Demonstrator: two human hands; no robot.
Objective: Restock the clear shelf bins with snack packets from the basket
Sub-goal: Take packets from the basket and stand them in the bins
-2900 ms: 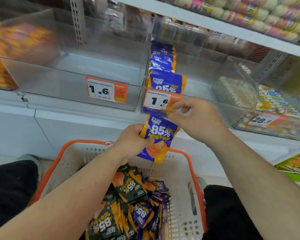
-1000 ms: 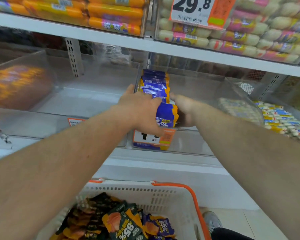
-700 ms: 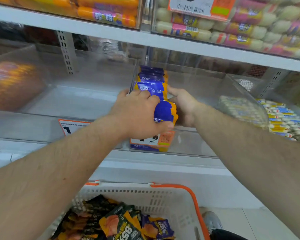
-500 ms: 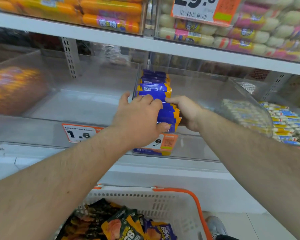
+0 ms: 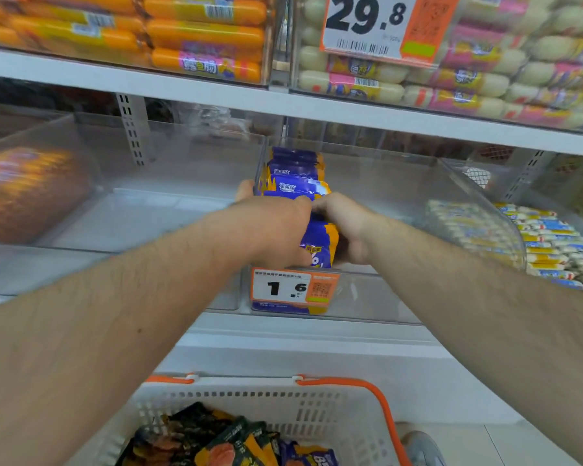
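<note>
A row of blue and orange snack packets [image 5: 295, 178] stands in the left end of a clear shelf bin [image 5: 394, 297] with a 1.6 price tag. My left hand [image 5: 273, 230] grips the front of the row from the left, fingers curled over the packets' tops. My right hand [image 5: 345, 227] grips the same front packets [image 5: 320, 245] from the right. Both hands meet above the row. Below, a white basket [image 5: 273, 403] with orange handles holds several dark and blue packets [image 5: 236, 445].
An empty clear bin [image 5: 122, 213] sits left of the filled one. A curved bin [image 5: 478, 223] of small wrapped items is on the right. The shelf above carries orange sausages [image 5: 202, 35] and pale sausages [image 5: 485, 75]. A shoe [image 5: 421, 447] shows beside the basket.
Since the first frame the packet went from above the basket into the bin. Over the last second both hands have closed in on the front of the row, meeting over it.
</note>
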